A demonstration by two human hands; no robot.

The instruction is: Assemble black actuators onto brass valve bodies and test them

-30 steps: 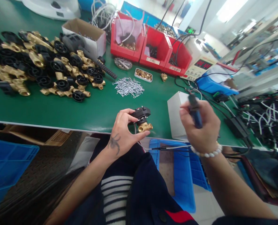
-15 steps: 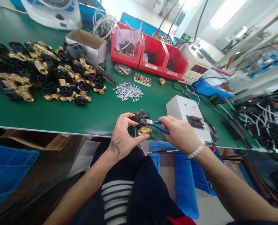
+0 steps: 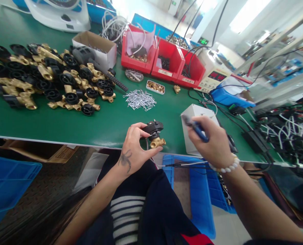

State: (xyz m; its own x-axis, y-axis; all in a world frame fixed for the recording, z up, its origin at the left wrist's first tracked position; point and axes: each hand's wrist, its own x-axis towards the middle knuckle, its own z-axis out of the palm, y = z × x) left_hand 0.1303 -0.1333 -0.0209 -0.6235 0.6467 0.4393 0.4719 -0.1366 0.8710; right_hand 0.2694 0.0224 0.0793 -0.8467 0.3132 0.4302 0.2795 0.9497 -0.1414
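My left hand (image 3: 134,148) grips a brass valve with a black plastic head (image 3: 154,134) just above the front edge of the green table. Its brass body points down, near my thumb. My right hand (image 3: 210,139) is closed around blue-handled pliers (image 3: 199,131), held apart from the valve and in front of the white box with switches (image 3: 188,136). Motion blurs the pliers' jaws. Behind the valve lies a heap of thin silver wire clips (image 3: 140,99). On the left, many brass valves with black caps (image 3: 64,81) are piled together.
Red bins (image 3: 138,64) stand at the back, with a power supply (image 3: 215,75) to their right. A small tray of brass parts (image 3: 155,87) and a loose brass piece (image 3: 176,89) lie before them. Black cables and an adapter (image 3: 256,139) occupy the right side; a blue crate (image 3: 202,207) sits below.
My right hand has drawn the pliers off the valve and moved to the right, over the white box. My left hand keeps the valve in nearly the same place.
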